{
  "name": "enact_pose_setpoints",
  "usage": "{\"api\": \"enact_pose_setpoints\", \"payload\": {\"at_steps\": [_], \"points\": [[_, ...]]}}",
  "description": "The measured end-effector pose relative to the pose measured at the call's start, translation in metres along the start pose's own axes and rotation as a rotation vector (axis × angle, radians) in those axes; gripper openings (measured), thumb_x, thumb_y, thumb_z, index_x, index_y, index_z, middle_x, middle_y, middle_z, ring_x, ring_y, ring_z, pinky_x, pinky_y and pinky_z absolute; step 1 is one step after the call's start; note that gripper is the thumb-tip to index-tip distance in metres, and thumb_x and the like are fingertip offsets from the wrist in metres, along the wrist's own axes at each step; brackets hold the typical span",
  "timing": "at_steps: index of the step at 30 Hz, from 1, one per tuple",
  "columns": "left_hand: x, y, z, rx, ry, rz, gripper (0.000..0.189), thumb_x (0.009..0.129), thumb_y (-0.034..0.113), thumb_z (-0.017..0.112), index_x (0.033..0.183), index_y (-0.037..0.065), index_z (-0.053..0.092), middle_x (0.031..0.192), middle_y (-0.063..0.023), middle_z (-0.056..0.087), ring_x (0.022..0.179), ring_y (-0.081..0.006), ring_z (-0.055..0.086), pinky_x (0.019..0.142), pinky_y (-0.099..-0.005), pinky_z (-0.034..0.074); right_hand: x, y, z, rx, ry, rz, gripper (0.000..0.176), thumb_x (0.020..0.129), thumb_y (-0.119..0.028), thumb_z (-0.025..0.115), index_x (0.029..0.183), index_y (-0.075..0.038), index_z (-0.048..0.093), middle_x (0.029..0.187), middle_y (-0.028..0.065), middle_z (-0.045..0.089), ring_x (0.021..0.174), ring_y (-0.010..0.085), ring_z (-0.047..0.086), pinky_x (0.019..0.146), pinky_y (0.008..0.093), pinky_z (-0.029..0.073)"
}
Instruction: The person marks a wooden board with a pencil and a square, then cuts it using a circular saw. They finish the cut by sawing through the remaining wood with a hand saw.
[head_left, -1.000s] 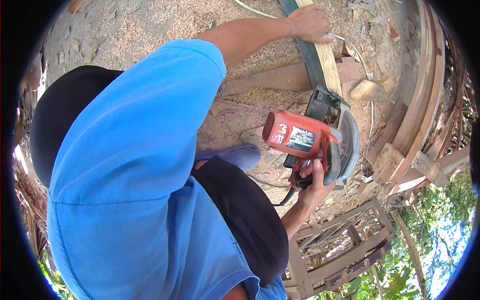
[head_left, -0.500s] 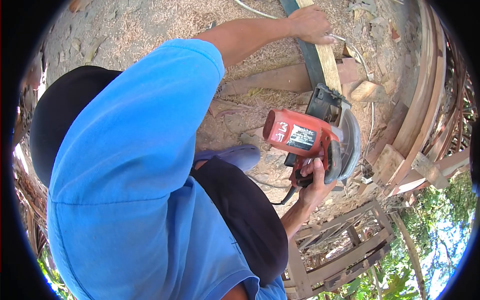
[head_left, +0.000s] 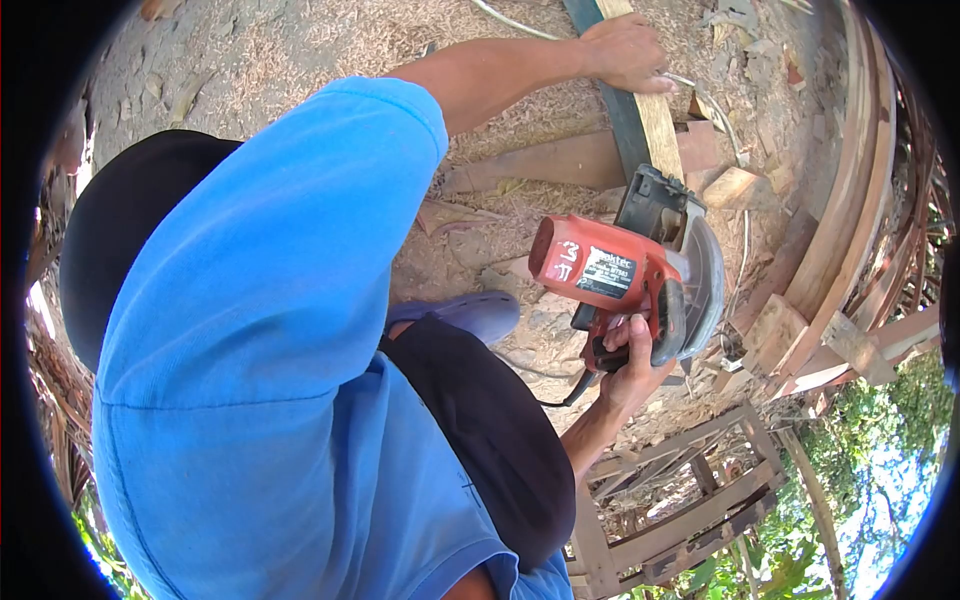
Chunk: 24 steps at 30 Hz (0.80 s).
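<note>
Ground, earthen, outdoors: strewn with shavings and wood scraps. Far side: curved lengths of timber. Right: slatted wooden frame; foliage farther off.

Item, pale board: narrow, beside a dark strip and over a brown plank, an arrangement that probably lifts it off the dirt. Its near-right end meets the saw's base.

Item, circular saw: red motor housing, black base plate, pale blade guard on the far side; located at the board's end. Blade contact: cannot tell.

Item, left hand: laid across the pale board from above, well apart from the saw. Fingers close together and bent down over the wood, grasping it; grip on the underside hidden. Placement seems meant to steady the board at a safe remove from the blade. Light cable passes just beside the fingertips.

Item, right hand: fingers curled round the black rear handle, clenched on it, evidently to bear and steer the saw's weight. Trigger pressed or not: cannot tell. Black cord leaves the handle on the near side.

Item, purple shoe: near, on the ground, apart from the saw.
</note>
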<state>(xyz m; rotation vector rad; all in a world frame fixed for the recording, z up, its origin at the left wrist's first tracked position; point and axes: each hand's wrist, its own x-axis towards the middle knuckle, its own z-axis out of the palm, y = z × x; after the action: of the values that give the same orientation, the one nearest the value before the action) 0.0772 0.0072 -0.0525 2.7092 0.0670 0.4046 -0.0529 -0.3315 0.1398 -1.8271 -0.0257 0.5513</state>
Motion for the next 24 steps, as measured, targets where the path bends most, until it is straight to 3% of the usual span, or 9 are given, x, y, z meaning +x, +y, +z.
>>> {"api": "enact_pose_setpoints", "payload": {"at_steps": [6,9,12,15,21,24], "points": [[0.001,0.000,0.003,0.039,0.013,0.003,0.065,0.099,0.058,0.040,0.086,0.006,0.076,0.078,-0.0147,0.070,0.088,-0.0306,0.065,0.096,-0.0462,0.043,0.003,-0.001,0.000,-0.027,-0.017,-0.017,0.028,0.087,-0.017,0.076,0.097,0.004,0.060,0.067,0.0053,0.058,0.057,0.0118,0.052,0.057,0.0256,0.043],[0.002,-0.001,0.005,0.049,0.015,-0.002,0.066,0.099,0.059,0.040,0.085,0.006,0.076,0.078,-0.0148,0.070,0.089,-0.0301,0.065,0.096,-0.0458,0.043,0.006,0.004,-0.003,-0.040,-0.028,-0.029,0.032,0.089,-0.008,0.068,0.115,0.008,0.057,0.067,0.0048,0.054,0.055,0.0126,0.049,0.053,0.0262,0.042],[0.002,0.000,0.004,0.050,-0.001,-0.009,0.066,0.099,0.059,0.040,0.086,0.005,0.076,0.079,-0.0149,0.070,0.090,-0.0297,0.066,0.096,-0.0451,0.043,0.006,0.003,0.000,-0.043,-0.023,-0.039,0.030,0.089,-0.009,0.068,0.112,0.007,0.057,0.066,0.0053,0.054,0.055,0.0130,0.050,0.053,0.0261,0.042],[0.001,0.000,0.002,0.052,-0.008,-0.011,0.065,0.099,0.058,0.041,0.087,0.005,0.076,0.080,-0.0151,0.070,0.091,-0.0298,0.065,0.096,-0.0448,0.043,0.008,-0.001,0.003,-0.018,-0.025,-0.022,0.027,0.088,-0.017,0.076,0.095,0.003,0.059,0.066,0.0055,0.057,0.057,0.0117,0.052,0.056,0.0253,0.043],[0.001,-0.001,0.001,0.058,-0.008,0.004,0.063,0.099,0.057,0.041,0.087,0.006,0.076,0.082,-0.0160,0.070,0.091,-0.0307,0.066,0.094,-0.0454,0.043,0.012,-0.001,0.002,-0.038,-0.044,-0.032,0.026,0.088,-0.017,0.075,0.095,0.003,0.059,0.067,0.0053,0.057,0.057,0.0116,0.052,0.056,0.0255,0.043],[0.002,-0.002,0.003,0.054,0.014,0.009,0.064,0.099,0.058,0.040,0.086,0.006,0.076,0.081,-0.0164,0.070,0.090,-0.0313,0.066,0.094,-0.0456,0.043,0.013,-0.001,0.003,-0.068,-0.042,-0.053,0.025,0.090,-0.009,0.067,0.107,0.006,0.057,0.064,0.0056,0.053,0.055,0.0133,0.051,0.053,0.0271,0.043]]}}
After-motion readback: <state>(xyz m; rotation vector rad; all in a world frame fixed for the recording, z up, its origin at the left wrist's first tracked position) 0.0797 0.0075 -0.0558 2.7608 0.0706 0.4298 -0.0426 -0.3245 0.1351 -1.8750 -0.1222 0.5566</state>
